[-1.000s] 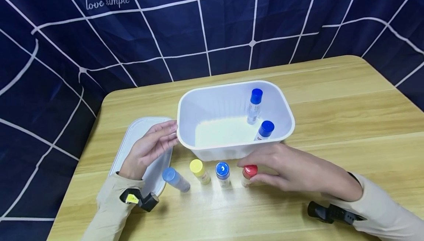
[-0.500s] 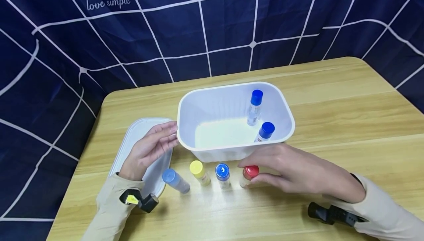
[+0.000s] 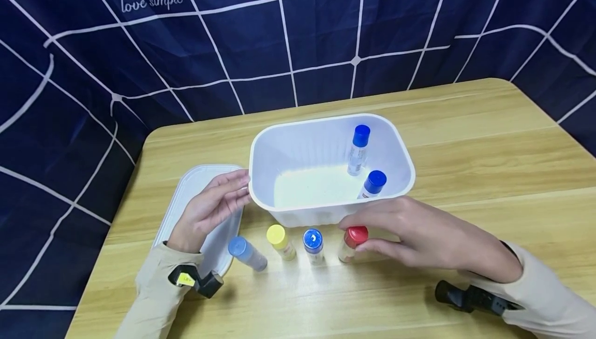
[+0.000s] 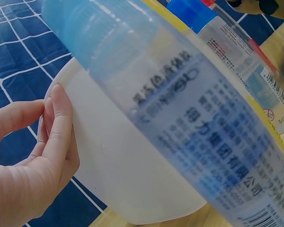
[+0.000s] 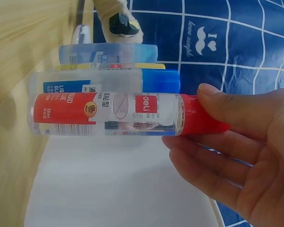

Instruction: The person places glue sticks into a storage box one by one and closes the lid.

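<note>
My right hand [image 3: 419, 233] pinches the red cap of a clear liquid glue bottle [image 5: 109, 115] between thumb and fingers, just in front of a white plastic box [image 3: 298, 217]. Whether the bottle's base touches the table I cannot tell. My left hand [image 3: 211, 207] touches the box's left rim with nearly straight fingers. Inside the box, at its right side, stand two blue-capped bottles, a rear one [image 3: 358, 150] and a front one [image 3: 374, 182]. Beside the red-capped bottle are a blue-capped bottle [image 3: 313, 246], a yellow-capped bottle [image 3: 281, 241] and a light-blue bottle [image 3: 248, 252].
A white lid [image 3: 191, 183] lies on the wooden table [image 3: 489, 142], left of the box and partly under my left arm. Dark blue cloth [image 3: 316, 33] with white lines hangs behind the table and at both sides.
The red cap has shifted slightly right and away from me, together with my right hand. The left hand, the box and the other bottles have stayed in place.
</note>
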`<state>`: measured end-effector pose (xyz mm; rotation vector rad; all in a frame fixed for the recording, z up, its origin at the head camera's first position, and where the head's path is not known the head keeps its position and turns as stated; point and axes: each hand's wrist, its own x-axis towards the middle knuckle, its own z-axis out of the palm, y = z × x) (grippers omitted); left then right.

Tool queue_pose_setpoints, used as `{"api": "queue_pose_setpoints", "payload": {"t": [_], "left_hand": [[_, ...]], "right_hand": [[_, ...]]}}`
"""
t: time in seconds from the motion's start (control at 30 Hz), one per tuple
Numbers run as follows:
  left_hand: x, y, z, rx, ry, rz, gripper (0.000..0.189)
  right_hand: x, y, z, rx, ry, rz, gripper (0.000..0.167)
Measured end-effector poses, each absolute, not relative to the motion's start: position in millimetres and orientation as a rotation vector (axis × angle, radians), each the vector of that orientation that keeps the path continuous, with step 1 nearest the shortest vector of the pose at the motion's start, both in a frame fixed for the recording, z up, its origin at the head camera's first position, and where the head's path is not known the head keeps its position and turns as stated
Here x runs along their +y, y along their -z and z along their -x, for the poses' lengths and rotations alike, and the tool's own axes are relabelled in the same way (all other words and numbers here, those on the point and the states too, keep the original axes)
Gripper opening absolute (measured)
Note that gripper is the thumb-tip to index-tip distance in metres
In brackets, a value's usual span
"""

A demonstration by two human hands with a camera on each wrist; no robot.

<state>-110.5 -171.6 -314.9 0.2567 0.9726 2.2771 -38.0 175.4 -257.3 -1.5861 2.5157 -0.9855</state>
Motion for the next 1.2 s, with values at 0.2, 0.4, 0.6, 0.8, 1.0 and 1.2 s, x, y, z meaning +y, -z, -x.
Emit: {"api": "queue_pose_setpoints", "payload": {"t": [0.2, 0.4, 0.6, 0.8, 1.0, 1.2], "left_hand": [[-172, 315, 111, 0.976, -2.274, -0.249, 0.022], [-171, 314, 111, 0.987, -2.270, -0.247, 0.022], [-171, 314, 112, 0.973, -2.274, -0.253, 0.023], [-171, 315, 112, 0.963, -2.271, -0.253, 0.023], [-171, 314, 111, 0.979, -2.268, -0.249, 0.023], [-171, 315, 112, 0.965, -2.274, -0.250, 0.023]], "right_hand": [[177, 253, 38, 2.544, 0.976, 1.548, 0.033], [179, 250, 38, 2.552, 0.978, 1.527, 0.032], [179, 248, 39, 2.564, 1.000, 1.553, 0.033], [177, 247, 39, 2.559, 1.037, 1.596, 0.033], [177, 245, 40, 2.568, 1.036, 1.585, 0.034], [177, 240, 42, 2.600, 1.013, 1.566, 0.035]]}}
